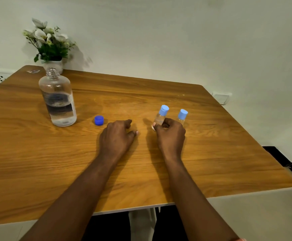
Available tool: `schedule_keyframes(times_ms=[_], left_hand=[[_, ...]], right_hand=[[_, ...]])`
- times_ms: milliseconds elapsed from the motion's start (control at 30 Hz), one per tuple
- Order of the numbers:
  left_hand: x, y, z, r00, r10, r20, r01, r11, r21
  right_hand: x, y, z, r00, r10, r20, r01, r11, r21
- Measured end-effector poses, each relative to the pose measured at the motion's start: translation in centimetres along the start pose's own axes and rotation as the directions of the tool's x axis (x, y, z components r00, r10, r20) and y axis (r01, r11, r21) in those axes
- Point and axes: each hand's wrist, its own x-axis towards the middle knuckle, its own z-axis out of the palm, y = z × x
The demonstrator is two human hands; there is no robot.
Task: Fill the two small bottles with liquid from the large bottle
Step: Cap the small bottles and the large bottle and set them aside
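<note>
i log the wooden surface filling most of the view. at its far left corner a vase of white flowers stands against the wall. just in front of it the large bottle stands upright, uncapped, with clear liquid in its lower part. left hand rests near the middle of the surface, fingers loosely curled, grasping nothing. right hand is beside it, fingers and thumb pinching the lower body of the left small bottle, light blue cap on; lifted or standing, i cannot tell. right small bottle is just beside it, capped, its base hidden behind the hand. a dark blue cap lies between the large bottle and the left hand.
</note>
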Motion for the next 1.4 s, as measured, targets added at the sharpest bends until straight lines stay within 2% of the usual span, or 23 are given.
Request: schedule_keyframes(times_ms=[567,733,867,967,1067,1233,1400], left_hand=[[-0.7,0.7,-0.5,1.000,-0.001,0.001,0.001,1.000,-0.006],[-1.0,0.9,-0.6,1.000,-0.004,0.001,0.004,1.000,0.002],[-2.0,1.1,-1.3,1.000,-0.002,-0.016,0.002,0.999,-0.032],[-3.0,0.9,-2.0,0.998,-0.019,-0.051,0.015,0.996,-0.094],[-3.8,-0.1,-3.3,0.994,-0.052,-0.101,0.040,0.992,-0.122],[-4.1,-2.9,-6.1,0.972,-0.144,-0.187,0.116,0.981,-0.155],[-3.8,-5.4,-8.6,0.937,-0.219,-0.273,0.180,0.971,-0.159]], right_hand=[[-0.3,-0.2,0.6,0.998,0.004,-0.063,-0.010,0.996,-0.093],[-0.8,-0.1,-0.2,0.998,0.029,-0.060,-0.033,0.997,-0.068],[-2.5,-0.4,-1.4,0.998,0.030,-0.052,-0.029,0.999,0.019],[-3.3,-0.8,-1.3,1.000,0.007,0.018,-0.008,0.999,0.049],[-3.6,-1.9,0.1,0.981,-0.084,0.173,0.076,0.996,0.055],[-4.1,-4.7,4.0,0.864,-0.206,0.459,0.218,0.976,0.028],[-3.7,-6.8,7.2,0.830,-0.195,0.523,0.267,0.962,-0.065]])
